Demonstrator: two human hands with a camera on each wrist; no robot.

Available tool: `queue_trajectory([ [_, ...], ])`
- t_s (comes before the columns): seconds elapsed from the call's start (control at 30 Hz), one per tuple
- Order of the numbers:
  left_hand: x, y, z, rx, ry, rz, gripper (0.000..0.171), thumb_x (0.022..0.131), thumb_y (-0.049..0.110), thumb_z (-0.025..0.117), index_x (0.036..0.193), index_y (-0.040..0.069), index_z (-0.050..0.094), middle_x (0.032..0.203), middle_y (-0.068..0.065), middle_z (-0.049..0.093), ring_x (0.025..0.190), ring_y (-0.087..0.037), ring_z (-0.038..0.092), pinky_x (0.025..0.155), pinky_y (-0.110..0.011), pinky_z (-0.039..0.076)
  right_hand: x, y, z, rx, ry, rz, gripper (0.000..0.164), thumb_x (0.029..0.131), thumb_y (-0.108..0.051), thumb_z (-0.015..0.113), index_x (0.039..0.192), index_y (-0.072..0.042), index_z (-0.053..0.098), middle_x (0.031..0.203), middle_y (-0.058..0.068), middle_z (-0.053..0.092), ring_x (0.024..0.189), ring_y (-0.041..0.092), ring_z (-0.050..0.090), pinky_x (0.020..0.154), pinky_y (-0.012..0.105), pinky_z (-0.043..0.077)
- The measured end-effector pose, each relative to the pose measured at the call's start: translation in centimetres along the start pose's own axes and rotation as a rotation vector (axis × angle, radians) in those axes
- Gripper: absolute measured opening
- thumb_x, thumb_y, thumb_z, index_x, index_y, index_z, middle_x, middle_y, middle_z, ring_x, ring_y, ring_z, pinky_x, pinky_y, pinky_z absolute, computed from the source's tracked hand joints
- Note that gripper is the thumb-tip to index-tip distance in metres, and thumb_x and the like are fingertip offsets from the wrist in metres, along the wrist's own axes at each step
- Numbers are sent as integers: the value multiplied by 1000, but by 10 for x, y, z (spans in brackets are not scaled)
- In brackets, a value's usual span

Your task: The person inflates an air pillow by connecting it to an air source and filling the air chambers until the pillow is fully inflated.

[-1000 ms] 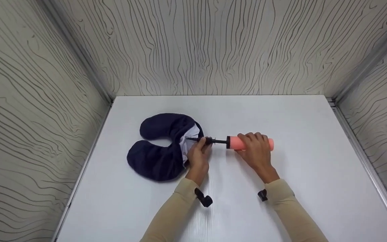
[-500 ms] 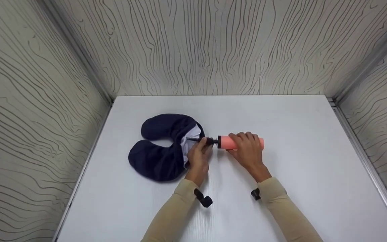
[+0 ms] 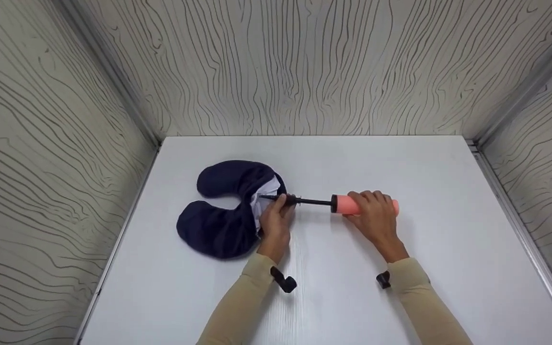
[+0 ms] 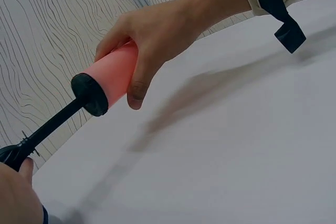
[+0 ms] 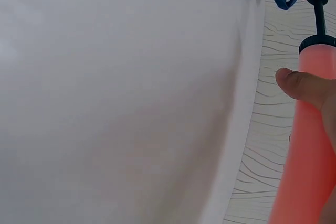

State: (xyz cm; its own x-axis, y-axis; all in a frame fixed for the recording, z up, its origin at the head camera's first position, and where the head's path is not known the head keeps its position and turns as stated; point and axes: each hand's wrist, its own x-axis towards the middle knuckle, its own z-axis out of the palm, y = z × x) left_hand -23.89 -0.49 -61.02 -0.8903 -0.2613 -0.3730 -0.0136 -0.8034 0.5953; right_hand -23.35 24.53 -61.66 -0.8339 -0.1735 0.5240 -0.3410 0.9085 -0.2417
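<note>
A navy U-shaped neck pillow (image 3: pixel 218 235) lies on the left half of the table, its curved end gaping to show a white lining (image 3: pixel 270 187). Over that lining points the black nozzle of a coral hand pump (image 3: pixel 348 205); whether its tip sits in a valve is too small to tell. My left hand (image 3: pixel 276 223) grips the pump's black nozzle end beside the pillow. Wrapped round the coral barrel is my right hand (image 3: pixel 376 218), its thumb along the near side in the right wrist view. A long stretch of black rod (image 4: pixel 55 121) shows between the two hands.
The white table (image 3: pixel 343 297) is bounded by wood-grain patterned panels (image 3: pixel 276 67) at the back and both sides. Metal rails (image 3: pixel 525 230) run along its side edges. A black strap mount (image 3: pixel 284 280) sits at each cuff.
My right hand first pushed the barrel left toward my left hand, then drew it back right, baring more rod. The left hand and pillow have shifted slightly left.
</note>
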Motion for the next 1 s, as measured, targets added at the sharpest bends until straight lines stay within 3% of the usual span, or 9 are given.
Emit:
queue_trajectory([
  [0.17, 0, -2, 0, -16, 18, 13, 5, 100, -2, 69, 97, -3, 73, 88, -10, 77, 89, -21, 78, 105, -47, 60, -1, 1, -2, -11, -6, 10, 61, 70, -28, 103, 124, -16, 76, 112, 14, 77, 103, 39, 68, 96, 57, 54],
  [0.53, -11, -17, 6, 13, -6, 38, 7, 100, 0, 68, 96, -4, 72, 86, -7, 78, 87, -18, 77, 100, -41, 63, 10, -39, 14, -6, 8, -12, 58, 74, -31, 101, 123, -15, 76, 112, 14, 78, 103, 38, 67, 92, 55, 53],
  [0.67, -14, -18, 10, 5, -4, 17, 5, 100, -1, 68, 96, -3, 71, 86, -7, 77, 87, -17, 77, 99, -40, 64, 14, -47, 17, -4, 7, -15, 58, 75, -31, 100, 125, -14, 76, 112, 14, 78, 103, 39, 67, 93, 54, 53],
  [0.8, -14, -17, 11, 8, -11, -8, 5, 100, 0, 69, 95, -1, 71, 86, -7, 77, 87, -17, 77, 98, -39, 64, 16, -50, 16, -10, -2, -20, 60, 74, -31, 100, 126, -15, 75, 112, 13, 78, 103, 38, 67, 94, 54, 54],
  [1.0, -6, -10, 11, 25, 3, 12, 6, 99, -2, 70, 93, -1, 73, 86, -8, 77, 85, -18, 78, 96, -42, 65, 16, -45, 12, -7, -26, -21, 60, 75, -33, 99, 128, -17, 75, 114, 12, 77, 103, 37, 68, 97, 56, 56],
])
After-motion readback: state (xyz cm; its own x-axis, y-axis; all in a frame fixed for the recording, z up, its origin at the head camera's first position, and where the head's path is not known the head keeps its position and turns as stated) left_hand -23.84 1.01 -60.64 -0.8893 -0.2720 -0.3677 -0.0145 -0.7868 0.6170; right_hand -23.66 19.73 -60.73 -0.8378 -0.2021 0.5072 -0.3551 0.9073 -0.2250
